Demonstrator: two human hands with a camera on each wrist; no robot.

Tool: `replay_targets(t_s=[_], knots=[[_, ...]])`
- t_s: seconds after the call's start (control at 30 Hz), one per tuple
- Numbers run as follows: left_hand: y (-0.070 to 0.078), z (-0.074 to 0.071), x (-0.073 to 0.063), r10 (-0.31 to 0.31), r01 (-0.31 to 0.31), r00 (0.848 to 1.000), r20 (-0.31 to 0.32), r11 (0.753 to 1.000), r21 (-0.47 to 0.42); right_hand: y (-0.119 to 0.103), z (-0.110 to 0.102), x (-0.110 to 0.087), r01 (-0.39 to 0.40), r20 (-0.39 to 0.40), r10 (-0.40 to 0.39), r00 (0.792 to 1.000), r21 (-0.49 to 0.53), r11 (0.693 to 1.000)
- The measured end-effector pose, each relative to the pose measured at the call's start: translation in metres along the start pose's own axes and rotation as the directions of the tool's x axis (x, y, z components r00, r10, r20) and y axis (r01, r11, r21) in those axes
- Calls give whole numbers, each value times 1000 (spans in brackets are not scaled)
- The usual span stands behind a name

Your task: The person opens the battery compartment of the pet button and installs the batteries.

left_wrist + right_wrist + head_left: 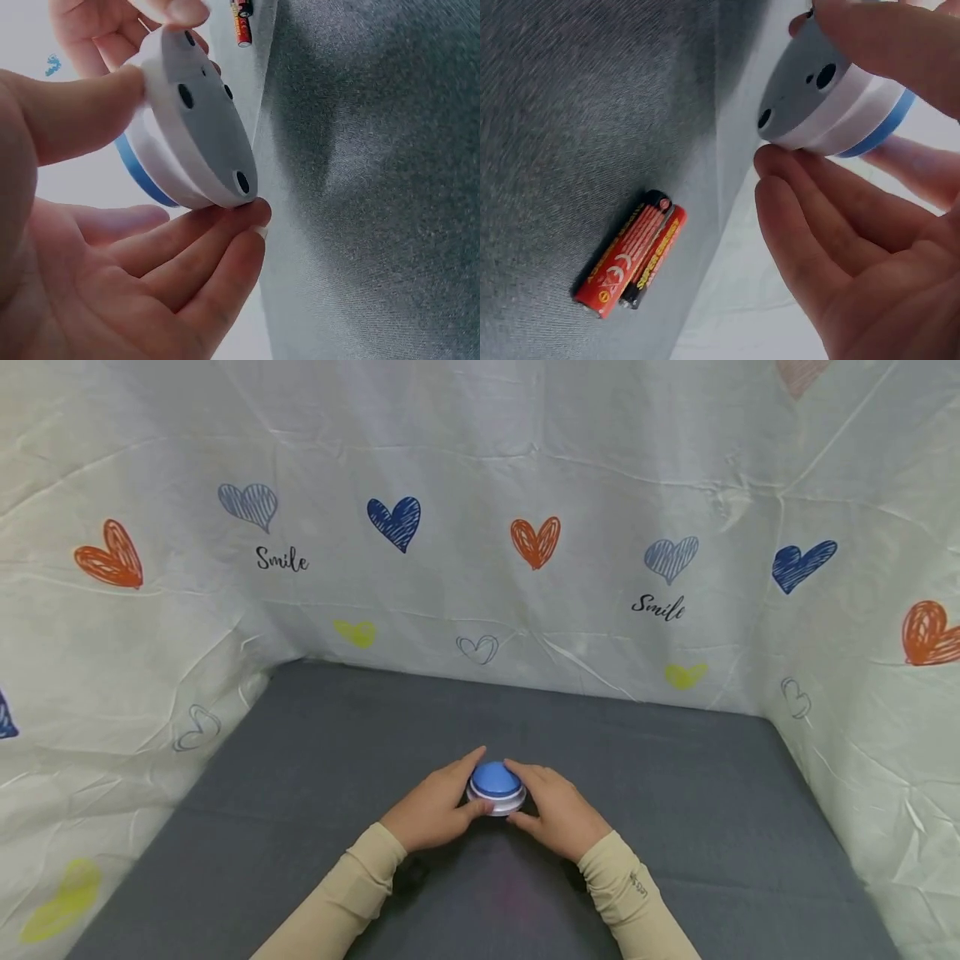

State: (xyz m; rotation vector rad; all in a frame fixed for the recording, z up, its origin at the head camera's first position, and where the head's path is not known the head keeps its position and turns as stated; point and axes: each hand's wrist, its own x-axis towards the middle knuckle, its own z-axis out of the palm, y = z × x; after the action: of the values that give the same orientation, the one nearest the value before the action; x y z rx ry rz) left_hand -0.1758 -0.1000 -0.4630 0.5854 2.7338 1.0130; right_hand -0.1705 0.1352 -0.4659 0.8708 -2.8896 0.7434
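Note:
A round white push button with a blue domed top (496, 779) is held off the grey cloth between both hands. Its flat grey underside (217, 127) with dark round spots shows in the left wrist view. My left hand (435, 806) grips the left side of the rim, thumb on the near edge and fingers round the far side. On the opposite side, my right hand (562, 810) holds the rim between thumb and fingers. Two red-and-black batteries (622, 259) lie side by side on the cloth below; the head view does not show them.
A dark grey cloth (300, 760) covers the table. White sheeting (465, 468) printed with hearts and "Smile" stands behind and along both sides of it.

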Motion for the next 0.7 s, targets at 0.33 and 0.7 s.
replay_targets(t_s=[0.33, 0.7], knots=[[1, -5, -2, 26, -23, 1000, 17, 990, -138, 0, 1, -1, 58, -164, -56, 985, 4, 998], [-3, 0, 3, 13, 7, 997, 80, 970, -244, -1, 0, -1, 20, -177, -19, 984, 4, 1000]])
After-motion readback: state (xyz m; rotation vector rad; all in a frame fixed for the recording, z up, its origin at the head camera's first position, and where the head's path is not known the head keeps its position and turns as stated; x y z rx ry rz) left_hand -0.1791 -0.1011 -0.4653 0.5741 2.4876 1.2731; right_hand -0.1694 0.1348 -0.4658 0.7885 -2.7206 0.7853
